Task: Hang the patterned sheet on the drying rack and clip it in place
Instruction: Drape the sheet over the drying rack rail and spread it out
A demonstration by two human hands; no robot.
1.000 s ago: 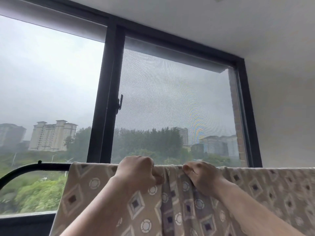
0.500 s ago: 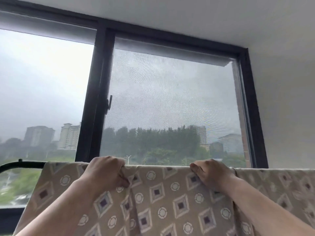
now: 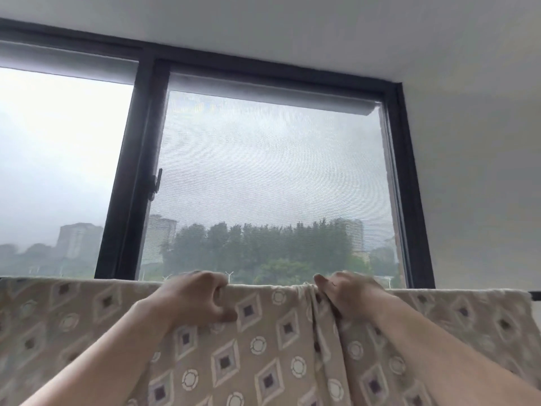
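Draped over the top bar of the drying rack (image 3: 535, 295), low across the frame from the left edge almost to the right: the patterned sheet (image 3: 263, 347). Only a dark stub of the bar showing, at the lower right, the rest hidden under cloth. Left hand (image 3: 199, 297), lower centre, curled over the top edge with the thumb pressed on the front face, gripping the cloth and probably the bar with it. Right hand (image 3: 345, 297), just right of centre, fingers hooked over the same edge, pinching cloth beside a gathered fold (image 3: 307, 291) running down from the bar. Between the two hands, flat and fairly taut; under the right hand, bunched.

No clip anywhere in view, so probably mid-spreading, with clipping not yet begun. Main risk: letting go with one hand to fetch a clip, with the hang possibly uneven front to back (far side hidden), and losing the whole sheet off the bar under its own weight. Second risk: tugging sideways too hard and dragging the cloth's end past the stub at the right. Third: leaving the fold as it lies, giving a clip a thick ridge to bite and so a poor hold. Behind, filling the upper frame, a dark-framed window (image 3: 263, 171) with a mesh screen; draught through it possible, not to be judged from here.
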